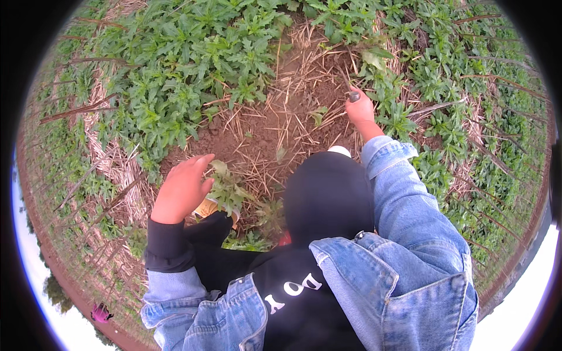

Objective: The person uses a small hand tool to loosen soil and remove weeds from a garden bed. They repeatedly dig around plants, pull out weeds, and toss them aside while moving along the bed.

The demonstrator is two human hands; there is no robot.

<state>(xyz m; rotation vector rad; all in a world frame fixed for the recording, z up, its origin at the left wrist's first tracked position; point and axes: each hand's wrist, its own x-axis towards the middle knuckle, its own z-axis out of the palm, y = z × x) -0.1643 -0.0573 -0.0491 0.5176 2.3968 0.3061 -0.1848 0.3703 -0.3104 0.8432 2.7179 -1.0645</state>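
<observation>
My left hand (pixel 183 189) is held over the soil at the left, fingers extended and thumb apart, with nothing gripped. Just right of its thumb is a loose-looking leafy green plant (pixel 230 186); whether they touch is hard to tell. My right hand (pixel 362 109) is closed around the handle of a hand tool (pixel 354 96), whose butt end looks metallic. A thin dark shaft or blade points away from me toward the weeds, its tip unclear among straw. Between my hands lies brown soil (pixel 263 127) strewn with dry straw, with a small uprooted-looking seedling (pixel 319 115).
Dense leafy green plants (pixel 197 57) grow ahead and at left, with more plants (pixel 399 118) beside my right forearm. Dry woody stalks (pixel 79 109) stick out on both sides. My black-clad knee (pixel 329 197) rises in front. A person in pink (pixel 102 313) is far off, lower left.
</observation>
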